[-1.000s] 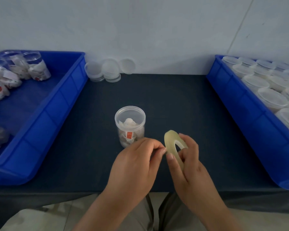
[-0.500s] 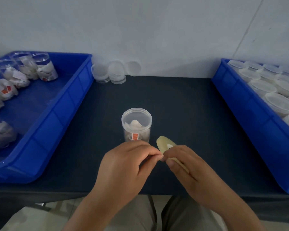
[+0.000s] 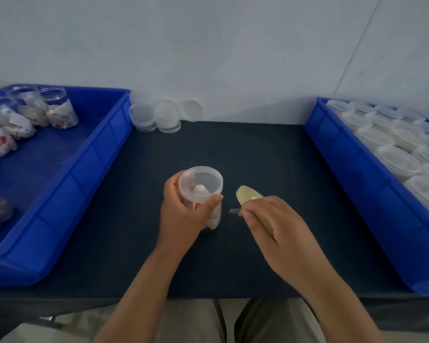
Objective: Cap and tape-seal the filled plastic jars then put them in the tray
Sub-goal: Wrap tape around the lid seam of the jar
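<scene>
The left hand (image 3: 183,214) grips the jar (image 3: 206,194) at mid-desk. Its fingers (image 3: 172,184) wrap round the jar's left and back, and the thumb lies across the front just under the clear lid (image 3: 200,176). The jar is about upright, with white packing and a red-marked label showing through its side. Whether its base rests on the dark desk (image 3: 245,154) I cannot tell. Just right of the jar, the right hand (image 3: 278,226) holds a yellowish tape roll (image 3: 248,194), with the fingers curled tight over it so that only its far end shows. A short strip (image 3: 233,211) sticks out from the thumb tip toward the jar, near its side but apart from it. Well left of the jar, a blue left tray (image 3: 67,194) holds filled jars (image 3: 57,112) along its far and left sides. Well right of the jar, a blue right tray (image 3: 357,181) holds close rows of white-lidded tubs (image 3: 396,160). Beyond the jar, at the desk's far edge, stand stacks of spare lids (image 3: 167,117), and one lid leans on the pale wall (image 3: 208,45).
</scene>
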Motion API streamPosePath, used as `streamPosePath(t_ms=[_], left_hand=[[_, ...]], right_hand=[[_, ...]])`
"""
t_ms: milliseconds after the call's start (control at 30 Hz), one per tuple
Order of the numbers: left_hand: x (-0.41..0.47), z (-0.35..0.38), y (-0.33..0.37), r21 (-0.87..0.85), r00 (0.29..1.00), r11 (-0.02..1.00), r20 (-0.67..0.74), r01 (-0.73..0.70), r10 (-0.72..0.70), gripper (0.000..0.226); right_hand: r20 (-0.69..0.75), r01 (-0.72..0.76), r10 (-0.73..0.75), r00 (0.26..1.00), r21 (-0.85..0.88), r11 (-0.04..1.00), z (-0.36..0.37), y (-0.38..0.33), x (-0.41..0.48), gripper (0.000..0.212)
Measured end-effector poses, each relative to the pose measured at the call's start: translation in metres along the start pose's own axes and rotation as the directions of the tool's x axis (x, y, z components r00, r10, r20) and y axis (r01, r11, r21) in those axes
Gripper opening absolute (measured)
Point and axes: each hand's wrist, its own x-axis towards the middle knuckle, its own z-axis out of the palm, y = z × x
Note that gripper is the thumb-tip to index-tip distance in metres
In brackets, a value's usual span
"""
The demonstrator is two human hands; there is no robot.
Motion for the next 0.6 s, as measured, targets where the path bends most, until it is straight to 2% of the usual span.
streamPosePath(t_ms=[167, 267, 400, 600], left_hand=[[-0.012, -0.011, 0.022, 0.022, 0.992, 0.999, 0.115, 0.046, -0.048, 0.072], [-0.020, -0.013, 0.032, 0.040, 0.987, 0.997, 0.145, 0.061, -0.066, 0.056], [-0.026, -0.014, 0.041, 0.062, 0.975, 0.997, 0.213, 0.047, -0.059, 0.052], [-0.026, -0.011, 0.046, 0.128, 0.980, 0.992, 0.197, 0.011, -0.036, 0.044]], right_hand=[[0.058, -0.032, 0.031, 0.998, 0.024, 0.999, -0.009, 0.004, 0.002, 0.027], [0.105, -0.055, 0.043, 0.994, 0.109, 0.993, -0.011, 0.002, 0.004, 0.026], [0.133, -0.067, 0.048, 0.990, 0.140, 0.988, -0.014, 0.002, 0.007, 0.021], [0.143, -0.051, 0.033, 0.989, 0.121, 0.991, -0.015, 0.002, 0.009, 0.024]])
